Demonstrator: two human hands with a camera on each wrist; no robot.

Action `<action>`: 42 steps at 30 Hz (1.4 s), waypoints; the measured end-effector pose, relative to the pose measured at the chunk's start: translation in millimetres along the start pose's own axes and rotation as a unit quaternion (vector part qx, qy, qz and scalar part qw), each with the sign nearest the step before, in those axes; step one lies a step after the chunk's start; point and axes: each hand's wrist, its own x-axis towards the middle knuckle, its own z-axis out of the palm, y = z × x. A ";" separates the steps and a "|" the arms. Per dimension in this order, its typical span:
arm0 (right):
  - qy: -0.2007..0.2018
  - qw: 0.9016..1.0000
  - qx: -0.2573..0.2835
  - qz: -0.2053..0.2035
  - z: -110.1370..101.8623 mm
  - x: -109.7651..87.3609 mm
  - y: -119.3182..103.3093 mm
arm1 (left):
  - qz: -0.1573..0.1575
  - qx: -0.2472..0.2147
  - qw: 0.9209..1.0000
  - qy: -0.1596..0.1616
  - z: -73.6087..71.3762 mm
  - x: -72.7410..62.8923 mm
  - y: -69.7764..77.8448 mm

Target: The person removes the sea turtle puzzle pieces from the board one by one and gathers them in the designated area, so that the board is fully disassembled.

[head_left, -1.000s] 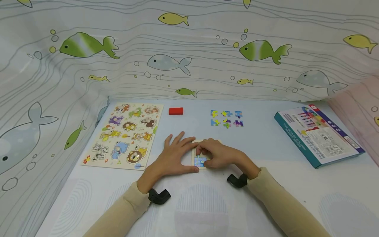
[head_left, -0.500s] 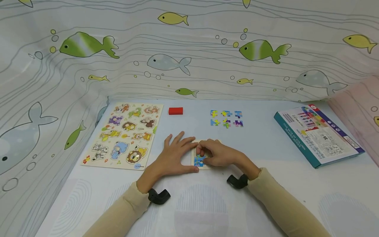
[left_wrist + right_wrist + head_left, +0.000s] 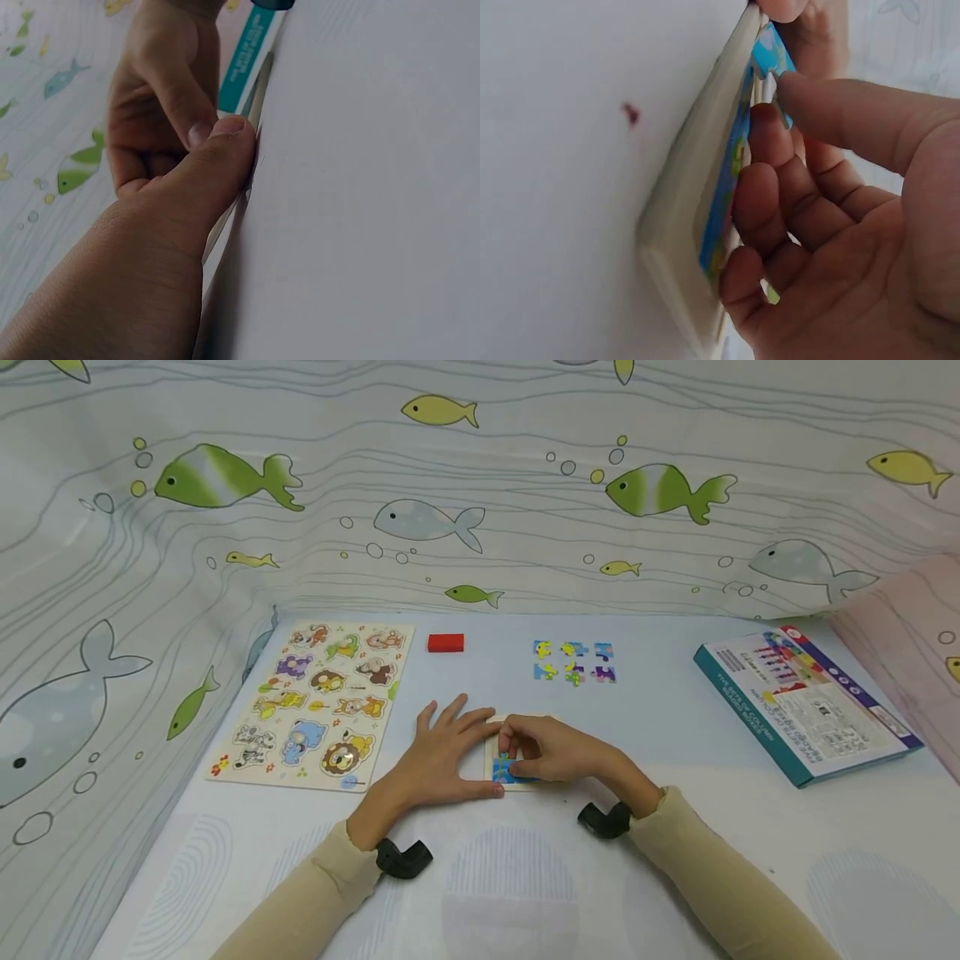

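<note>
My left hand [image 3: 442, 760] lies with fingers spread at the left side of a small wooden puzzle tray [image 3: 694, 202]. Its thumb rests at the near edge and its index finger reaches the far edge. Over the tray, my right hand [image 3: 558, 750] pinches a blue jigsaw piece [image 3: 774, 51] between thumb and finger; in the right wrist view the piece is tilted, standing off the tray. Blue pieces [image 3: 724, 217] lie in the tray beneath the curled fingers. The right hand covers most of the tray in the head view.
Several loose jigsaw pieces [image 3: 573, 662] lie in two rows beyond the tray. A red block [image 3: 446, 643] sits at the back. An animal peg-puzzle board [image 3: 315, 706] is at left, and a teal-edged box [image 3: 810, 702] at right.
My right hand has shifted slightly over the tray, still pinching the piece. The blue pieces show darker, with less glare. My left hand has stayed in place.
</note>
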 end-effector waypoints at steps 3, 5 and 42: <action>0.007 1.000 -0.014 0.001 1.2 0.4 -1.1 | -0.002 0.003 1.000 -0.004 0.0 -0.5 0.1; 0.012 1.000 -0.027 0.002 2.0 0.7 -2.4 | -0.004 0.002 1.000 -0.006 -0.3 -0.7 0.1; 0.132 0.990 0.028 0.028 -17.6 -2.3 20.6 | 0.001 0.009 1.000 0.001 -1.4 -0.2 1.1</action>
